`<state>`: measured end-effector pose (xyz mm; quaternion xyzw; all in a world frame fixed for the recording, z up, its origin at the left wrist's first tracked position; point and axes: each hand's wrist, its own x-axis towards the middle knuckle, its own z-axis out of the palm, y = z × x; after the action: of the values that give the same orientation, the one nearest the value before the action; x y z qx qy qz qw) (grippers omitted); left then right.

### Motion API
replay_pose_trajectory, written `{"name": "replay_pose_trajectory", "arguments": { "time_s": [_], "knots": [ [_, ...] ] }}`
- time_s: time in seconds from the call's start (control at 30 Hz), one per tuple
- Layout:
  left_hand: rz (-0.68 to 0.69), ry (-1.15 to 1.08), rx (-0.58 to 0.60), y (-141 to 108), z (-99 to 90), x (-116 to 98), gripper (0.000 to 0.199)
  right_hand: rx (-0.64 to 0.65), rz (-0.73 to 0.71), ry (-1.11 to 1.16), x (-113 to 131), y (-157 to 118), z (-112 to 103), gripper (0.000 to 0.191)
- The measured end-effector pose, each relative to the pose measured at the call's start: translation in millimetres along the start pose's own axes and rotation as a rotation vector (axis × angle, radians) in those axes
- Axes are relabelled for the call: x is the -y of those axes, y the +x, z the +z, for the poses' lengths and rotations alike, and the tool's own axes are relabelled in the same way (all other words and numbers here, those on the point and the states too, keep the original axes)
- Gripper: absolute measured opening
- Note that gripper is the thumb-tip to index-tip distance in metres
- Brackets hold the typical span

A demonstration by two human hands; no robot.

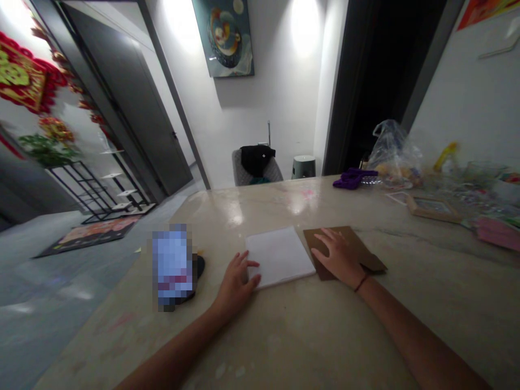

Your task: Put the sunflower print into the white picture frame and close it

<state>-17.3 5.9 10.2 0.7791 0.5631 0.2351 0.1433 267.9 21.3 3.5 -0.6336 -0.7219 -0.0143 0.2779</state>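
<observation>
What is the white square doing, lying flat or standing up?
Lying flat: the white square rests face-up on the marble counter, and the left hand's fingers touch its edge.

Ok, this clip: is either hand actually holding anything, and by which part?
Nothing appears gripped. The left hand touches its fingertips to the edge of a white square pad; the right hand lies open on a flat brown cardboard sheet.

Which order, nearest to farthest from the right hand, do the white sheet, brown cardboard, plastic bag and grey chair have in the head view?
1. Brown cardboard: under the right hand.
2. White sheet: just left of the hand.
3. Plastic bag: far end of the table.
4. Grey chair: beyond the table.
</observation>
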Motion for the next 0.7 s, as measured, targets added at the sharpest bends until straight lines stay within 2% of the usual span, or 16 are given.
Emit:
{"name": "replay_pose_trajectory", "arguments": {
  "time_s": [0.07,0.13,0.2,0.27,0.37,0.47,0.57,0.63,0.7],
  "knots": [
    [-0.044,0.077,0.002,-1,1.8,-2,0.042,-0.007,0.130,-0.154,-9,0,-5,0.043],
    [-0.022,0.156,0.069,-4,2.5,-6,0.061,0.080,0.203,-0.237,-19,0,-12,0.043],
    [0.037,0.219,0.115,-7,2.4,-8,0.073,0.186,0.208,-0.252,-28,-1,-18,0.036],
    [0.073,0.251,0.107,-9,2.3,-9,0.071,0.239,0.197,-0.255,-34,-1,-21,0.030],
    [0.086,0.248,0.056,-10,3.3,-6,0.057,0.235,0.176,-0.274,-40,0,-24,0.027],
    [0.096,0.240,0.018,-9,5.1,-2,0.051,0.142,0.176,-0.315,-45,1,-26,0.028],
    [0.107,0.231,-0.011,-9,6.5,0,0.049,-0.046,0.247,-0.362,-46,3,-33,0.030],
    [0.106,0.221,-0.023,-9,6.8,0,0.051,-0.147,0.260,-0.325,-41,4,-37,0.031],
    [0.123,0.208,-0.023,-10,6.6,-2,0.054,-0.183,0.215,-0.242,-30,4,-40,0.032]
  ]
}}
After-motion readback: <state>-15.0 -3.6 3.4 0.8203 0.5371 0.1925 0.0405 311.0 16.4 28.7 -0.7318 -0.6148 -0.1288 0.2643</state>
